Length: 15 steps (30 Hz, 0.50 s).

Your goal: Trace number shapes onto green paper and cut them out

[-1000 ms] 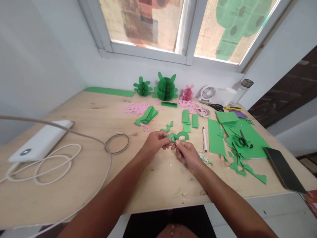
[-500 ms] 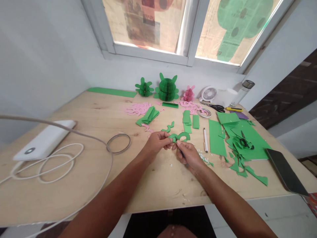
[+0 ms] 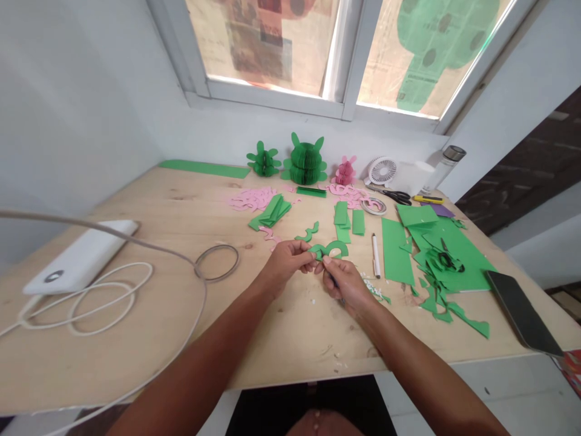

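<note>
My left hand (image 3: 290, 261) pinches a curled green paper cut-out (image 3: 336, 247) between thumb and fingers, above the wooden table. At the cut-out's near edge, my right hand (image 3: 344, 280) is closed with its fingertips close together. A dark slim tool (image 3: 333, 280) shows partly under its fingers; most of it is hidden, so its kind is unclear. Just beyond the hands lies a wavy green paper scrap (image 3: 308, 232). Small white and green paper bits (image 3: 374, 289) are scattered to the right of my right hand, near a white pen (image 3: 376, 255).
Green paper sheets (image 3: 472, 254) with small scissors (image 3: 447, 257) and offcuts lie right, beside a dark phone-like slab (image 3: 521, 312). Paper figures (image 3: 306, 163), pink scraps (image 3: 254, 198), a tape roll (image 3: 373, 206) and a fan (image 3: 382, 171) stand behind. A white power bank (image 3: 82, 257) and cables lie left.
Both hands stay almost in place, still on the green paper cut-out. The whole view has shifted very slightly.
</note>
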Available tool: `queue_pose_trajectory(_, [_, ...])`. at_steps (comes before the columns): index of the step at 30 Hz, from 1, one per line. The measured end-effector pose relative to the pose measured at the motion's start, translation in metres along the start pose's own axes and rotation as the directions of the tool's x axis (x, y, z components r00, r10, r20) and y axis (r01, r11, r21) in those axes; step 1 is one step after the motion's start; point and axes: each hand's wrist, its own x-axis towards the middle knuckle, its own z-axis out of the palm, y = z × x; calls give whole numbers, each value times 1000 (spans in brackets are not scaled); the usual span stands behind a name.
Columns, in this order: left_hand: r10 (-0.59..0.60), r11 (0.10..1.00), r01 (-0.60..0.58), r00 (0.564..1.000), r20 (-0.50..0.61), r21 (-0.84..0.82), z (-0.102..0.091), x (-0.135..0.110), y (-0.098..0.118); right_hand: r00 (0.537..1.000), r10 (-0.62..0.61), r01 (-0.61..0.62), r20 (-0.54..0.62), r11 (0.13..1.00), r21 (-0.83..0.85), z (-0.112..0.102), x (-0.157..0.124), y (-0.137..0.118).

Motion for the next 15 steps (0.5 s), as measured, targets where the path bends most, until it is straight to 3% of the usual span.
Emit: queue_pose_trajectory(15, [-5, 1000, 5, 1000, -12, -19, 1, 1, 0, 1000, -7, 7, -5, 1000, 4, 1, 0, -1])
